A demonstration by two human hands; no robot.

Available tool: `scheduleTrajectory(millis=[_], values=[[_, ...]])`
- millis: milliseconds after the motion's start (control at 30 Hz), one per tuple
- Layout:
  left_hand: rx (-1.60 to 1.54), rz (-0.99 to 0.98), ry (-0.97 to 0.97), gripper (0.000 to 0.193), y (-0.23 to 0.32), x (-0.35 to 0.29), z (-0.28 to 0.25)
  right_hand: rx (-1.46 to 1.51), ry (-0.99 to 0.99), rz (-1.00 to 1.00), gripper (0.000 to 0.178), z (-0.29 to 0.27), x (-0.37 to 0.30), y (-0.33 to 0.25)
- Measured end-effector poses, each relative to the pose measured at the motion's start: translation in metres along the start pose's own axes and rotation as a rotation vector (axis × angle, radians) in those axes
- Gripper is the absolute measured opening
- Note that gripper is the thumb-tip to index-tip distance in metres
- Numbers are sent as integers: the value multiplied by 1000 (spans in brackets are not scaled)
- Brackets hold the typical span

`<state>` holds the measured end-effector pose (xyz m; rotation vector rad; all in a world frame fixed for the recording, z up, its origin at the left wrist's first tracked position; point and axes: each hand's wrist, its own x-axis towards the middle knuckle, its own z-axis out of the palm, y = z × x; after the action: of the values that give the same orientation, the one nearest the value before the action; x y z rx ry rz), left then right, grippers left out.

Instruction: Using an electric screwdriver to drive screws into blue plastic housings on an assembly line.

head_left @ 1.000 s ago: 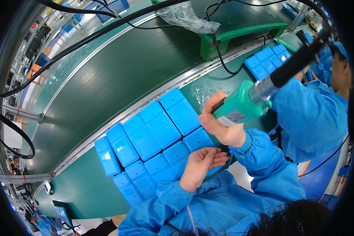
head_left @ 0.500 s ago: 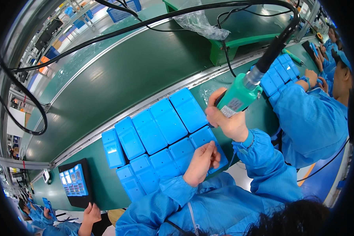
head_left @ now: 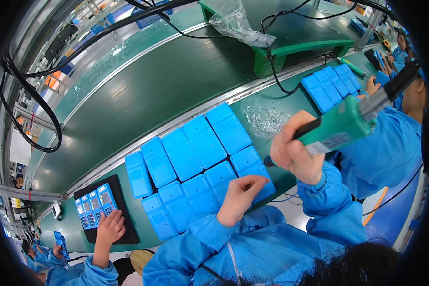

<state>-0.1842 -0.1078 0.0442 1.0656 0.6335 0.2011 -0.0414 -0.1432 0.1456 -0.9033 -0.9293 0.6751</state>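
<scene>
My right hand [head_left: 298, 150] is wrapped round a green electric screwdriver [head_left: 338, 124]. The tool leans, its cabled end up to the right and its dark tip low at the left, near the end of a blue plastic housing [head_left: 245, 162]. My left hand [head_left: 238, 198] hovers at that housing's near edge, thumb and fingertips pinched together; whatever they hold is too small to make out. Two rows of similar blue housings [head_left: 181, 155] lie face down across the green bench, with screw holes at their corners. Beyond my right hand is a heap of small shiny screws [head_left: 267, 119].
More blue housings [head_left: 331, 86] lie before a co-worker on the right. At the left, another person's hand [head_left: 110, 229] touches keypad devices on a black mat [head_left: 128, 229]. A green raised stand [head_left: 276, 59] carries a clear plastic bag [head_left: 238, 24]. Black cables hang overhead.
My right hand has drawn the screwdriver rightward and tilted it, uncovering the screws. My left hand stays near the same housing, still pinched. The person at left has reached onto the mat.
</scene>
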Motion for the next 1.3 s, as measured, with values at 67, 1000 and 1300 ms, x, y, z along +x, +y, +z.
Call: scheduleTrajectory(millis=[67,1000,1300], values=[[108,85,36,12,5,-5,0,117,-49,-5,23,-5,-7,-8],[785,704,254,12,3,-17,-6,40,0,67,39,13,-26,4],[114,116,121,24,3,-21,-16,97,36,45,35,1,-23,2]])
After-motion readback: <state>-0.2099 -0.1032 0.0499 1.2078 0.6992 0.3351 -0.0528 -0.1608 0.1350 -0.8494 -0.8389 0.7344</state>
